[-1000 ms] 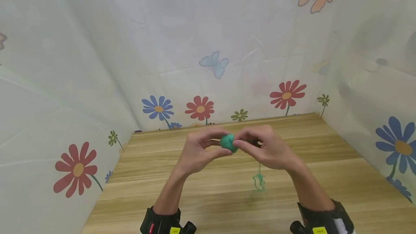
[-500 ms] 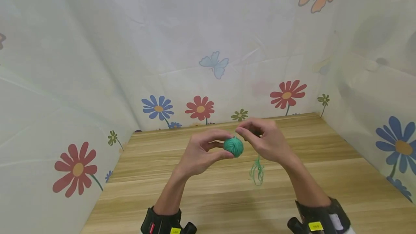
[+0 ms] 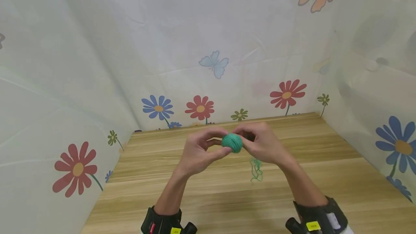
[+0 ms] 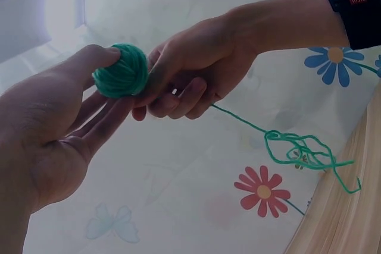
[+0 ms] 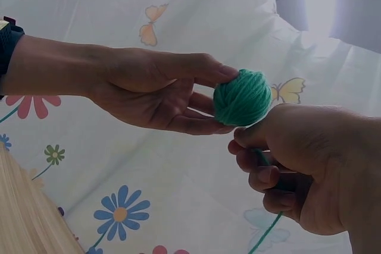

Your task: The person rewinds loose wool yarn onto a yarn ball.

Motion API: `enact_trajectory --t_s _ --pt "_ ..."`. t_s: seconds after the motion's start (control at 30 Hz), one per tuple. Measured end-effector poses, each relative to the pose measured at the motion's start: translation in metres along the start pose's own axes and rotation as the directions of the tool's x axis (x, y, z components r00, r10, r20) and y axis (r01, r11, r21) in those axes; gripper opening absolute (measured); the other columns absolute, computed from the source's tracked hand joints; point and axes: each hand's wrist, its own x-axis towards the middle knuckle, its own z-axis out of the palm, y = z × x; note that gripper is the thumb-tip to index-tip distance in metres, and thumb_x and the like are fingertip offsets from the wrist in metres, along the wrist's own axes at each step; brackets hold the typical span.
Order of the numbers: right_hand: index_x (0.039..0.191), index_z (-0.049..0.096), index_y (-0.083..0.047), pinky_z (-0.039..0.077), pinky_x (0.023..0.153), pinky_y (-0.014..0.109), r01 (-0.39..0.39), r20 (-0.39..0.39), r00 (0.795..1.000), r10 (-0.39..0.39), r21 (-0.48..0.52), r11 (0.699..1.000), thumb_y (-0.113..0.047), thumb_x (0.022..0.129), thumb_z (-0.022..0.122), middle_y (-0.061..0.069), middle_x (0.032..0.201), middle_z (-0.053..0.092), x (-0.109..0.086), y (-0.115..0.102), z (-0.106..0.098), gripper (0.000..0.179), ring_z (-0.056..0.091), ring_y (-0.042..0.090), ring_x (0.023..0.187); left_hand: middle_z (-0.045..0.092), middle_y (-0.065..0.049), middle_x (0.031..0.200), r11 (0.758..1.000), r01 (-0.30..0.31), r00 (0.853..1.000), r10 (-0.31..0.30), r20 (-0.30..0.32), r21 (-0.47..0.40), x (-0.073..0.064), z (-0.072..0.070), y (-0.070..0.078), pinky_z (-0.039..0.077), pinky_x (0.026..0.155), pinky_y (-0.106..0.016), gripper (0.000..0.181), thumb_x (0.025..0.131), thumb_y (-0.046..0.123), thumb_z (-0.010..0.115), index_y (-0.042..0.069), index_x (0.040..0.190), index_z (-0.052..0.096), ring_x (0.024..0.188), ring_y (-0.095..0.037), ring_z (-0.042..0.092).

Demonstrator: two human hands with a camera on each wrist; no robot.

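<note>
A small ball of green yarn [image 3: 232, 143] is held up over the table between both hands. My left hand [image 3: 203, 151] pinches it from the left, thumb on one side and fingertips on the other. Right beside the ball, my right hand [image 3: 261, 143] has its fingers curled round the yarn strand [image 5: 266, 234], its thumb and forefinger close against the ball. Below the right hand dangles a loose, looped tail of yarn [image 3: 256, 170], spread out in the left wrist view as a tangle of loops [image 4: 303, 150].
Under the hands lies a wood-grain table [image 3: 156, 176]. A pale curtain [image 3: 182, 39] printed with flowers and butterflies encloses it at the back and both sides. Black bands [image 3: 161, 221] wrap both wrists.
The right hand rose off the ball's top, then came down behind its right side. The ball turned and shifted slightly within the left fingers, and the dangling loops swung and drew higher.
</note>
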Motion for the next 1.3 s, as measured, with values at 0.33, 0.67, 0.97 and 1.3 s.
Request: enact_trajectory --t_s 0.33,0.67,0.97,1.3 --pt "0.094 0.078 -0.017 0.042 0.043 0.020 0.123 0.193 0.973 -0.126 0.025 0.992 -0.010 0.097 0.073 -0.010 0.063 0.052 0.000 -0.006 0.001 0.009 0.046 0.003 0.052 0.067 -0.023 0.113 0.994 -0.001 0.980 0.022 -0.199 0.105 0.002 -0.004 -0.003 0.062 0.089 -0.046 0.040 0.080 -0.019 0.077 -0.010 0.118 0.066 0.103 -0.032 0.068" --pt "0.103 0.077 -0.012 0.039 0.038 0.019 0.190 0.071 0.977 -0.203 0.165 0.968 0.008 0.090 0.073 -0.006 0.066 0.056 -0.007 -0.020 -0.011 0.024 0.045 0.005 0.051 0.067 -0.025 0.110 0.988 0.006 0.990 0.015 -0.140 0.155 0.006 -0.002 0.011 0.062 0.086 -0.052 0.037 0.079 -0.019 0.078 -0.015 0.113 0.067 0.103 -0.028 0.068" --pt "0.103 0.077 -0.004 0.032 0.036 0.026 0.160 -0.012 0.987 -0.160 0.144 0.977 0.012 0.089 0.072 -0.004 0.067 0.057 -0.005 -0.023 -0.014 0.021 0.040 0.006 0.050 0.069 -0.023 0.109 0.996 0.030 0.999 -0.028 -0.027 0.085 0.005 -0.002 0.011 0.064 0.085 -0.048 0.035 0.078 -0.020 0.078 -0.014 0.112 0.069 0.099 -0.027 0.068" --pt "0.100 0.076 -0.001 0.035 0.039 0.024 0.106 -0.059 0.993 -0.101 0.093 0.990 0.013 0.090 0.070 -0.001 0.069 0.061 -0.001 -0.013 -0.010 0.018 0.044 0.006 0.052 0.065 -0.026 0.113 0.999 0.047 0.994 -0.046 0.100 -0.013 0.004 -0.002 0.014 0.062 0.089 -0.048 0.041 0.076 -0.025 0.076 -0.016 0.115 0.065 0.104 -0.031 0.065"
